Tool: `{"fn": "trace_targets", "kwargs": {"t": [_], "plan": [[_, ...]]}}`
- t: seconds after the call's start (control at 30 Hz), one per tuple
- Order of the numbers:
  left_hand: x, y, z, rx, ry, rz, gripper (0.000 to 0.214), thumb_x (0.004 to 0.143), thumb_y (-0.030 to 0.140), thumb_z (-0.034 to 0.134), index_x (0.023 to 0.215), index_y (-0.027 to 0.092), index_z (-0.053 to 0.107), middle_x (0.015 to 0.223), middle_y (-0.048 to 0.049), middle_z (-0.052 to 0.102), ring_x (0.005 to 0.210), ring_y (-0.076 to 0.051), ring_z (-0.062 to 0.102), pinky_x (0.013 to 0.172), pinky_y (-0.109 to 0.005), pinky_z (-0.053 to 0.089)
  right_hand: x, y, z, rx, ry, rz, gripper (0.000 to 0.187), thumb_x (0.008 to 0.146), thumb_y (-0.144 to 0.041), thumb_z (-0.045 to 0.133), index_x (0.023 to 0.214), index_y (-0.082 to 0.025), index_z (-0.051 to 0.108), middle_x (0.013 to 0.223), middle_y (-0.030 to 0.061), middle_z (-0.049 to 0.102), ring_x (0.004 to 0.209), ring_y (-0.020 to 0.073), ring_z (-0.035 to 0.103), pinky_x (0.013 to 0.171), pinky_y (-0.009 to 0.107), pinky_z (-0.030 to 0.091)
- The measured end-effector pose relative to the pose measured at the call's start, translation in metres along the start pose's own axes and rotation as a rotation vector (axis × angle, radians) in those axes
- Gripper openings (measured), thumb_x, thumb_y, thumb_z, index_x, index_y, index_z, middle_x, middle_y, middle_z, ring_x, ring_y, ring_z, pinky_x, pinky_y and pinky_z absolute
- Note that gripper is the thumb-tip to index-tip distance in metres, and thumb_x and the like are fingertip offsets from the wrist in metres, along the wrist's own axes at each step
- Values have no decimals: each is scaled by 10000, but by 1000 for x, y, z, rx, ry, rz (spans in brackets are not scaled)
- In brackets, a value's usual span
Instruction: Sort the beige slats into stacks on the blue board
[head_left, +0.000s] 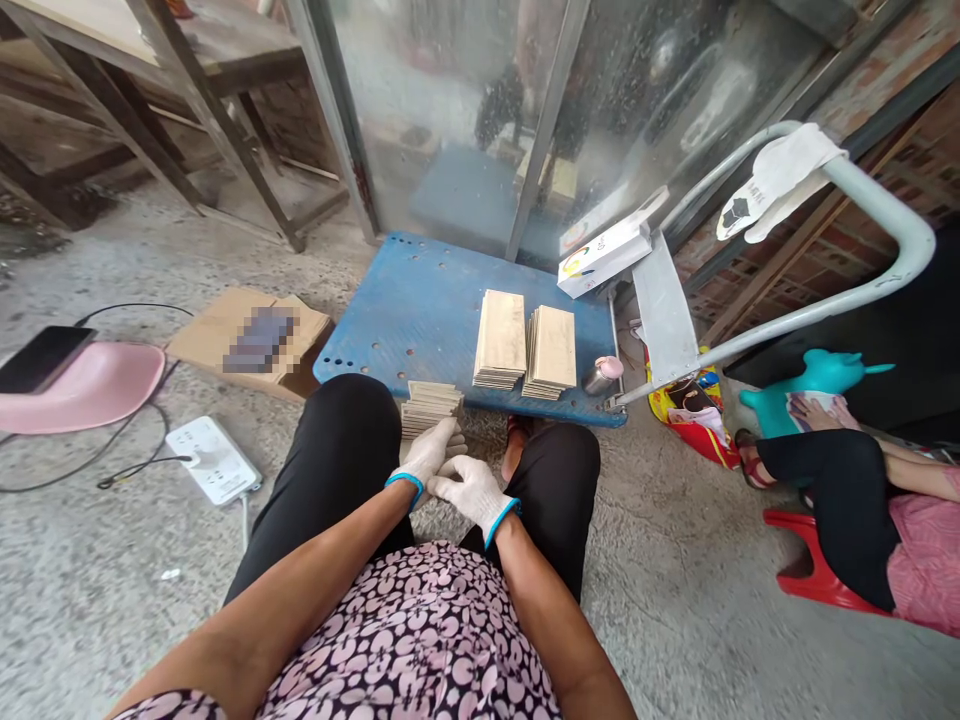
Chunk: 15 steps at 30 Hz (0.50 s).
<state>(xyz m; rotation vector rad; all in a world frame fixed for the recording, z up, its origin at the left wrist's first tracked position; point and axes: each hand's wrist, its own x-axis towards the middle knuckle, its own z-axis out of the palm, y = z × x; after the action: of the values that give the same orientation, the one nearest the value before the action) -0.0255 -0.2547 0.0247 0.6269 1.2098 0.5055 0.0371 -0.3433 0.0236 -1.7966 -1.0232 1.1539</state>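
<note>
Both my hands wear off-white knitted gloves with blue cuffs, and they meet between my knees. My left hand (429,456) has its fingers curled just below a fanned stack of thin tan boards (431,405), beside my left knee. Against it rests my right hand (474,491), its thumb and fingers drawn together at the left hand's fingers. Whatever lies in either grip is hidden. Two neat piles of similar boards, a left pile (501,335) and a right pile (551,345), stand side by side on a blue platform (390,300).
A pink-lidded bottle (604,374) and a white box (604,258) sit at the platform's right, by a grey handle (892,230). On the left are a cardboard box (202,335), a power strip (212,458) and a pink stool (112,385). Another person (847,480) sits at right.
</note>
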Motion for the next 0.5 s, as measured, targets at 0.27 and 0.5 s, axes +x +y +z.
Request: {"fn": "trace_targets", "kwargs": {"t": [0.27,0.5], "plan": [[2,-9,-6,93,13,-113,268,832,406,656,845,139,675,887,-122,708,811,-228,685,638,-264,544,4,2,4,5,14,19,124,755,-246,765,709,-154,695,685,-16,658,666,129,581,611,217,401],[13,-14,-11,176,43,-92,232,835,375,649,780,150,666,857,-111,706,805,-223,673,652,-261,534,3,-5,5,-102,16,31,84,756,-154,725,679,-147,691,670,-9,650,656,131,575,618,217,398]]}}
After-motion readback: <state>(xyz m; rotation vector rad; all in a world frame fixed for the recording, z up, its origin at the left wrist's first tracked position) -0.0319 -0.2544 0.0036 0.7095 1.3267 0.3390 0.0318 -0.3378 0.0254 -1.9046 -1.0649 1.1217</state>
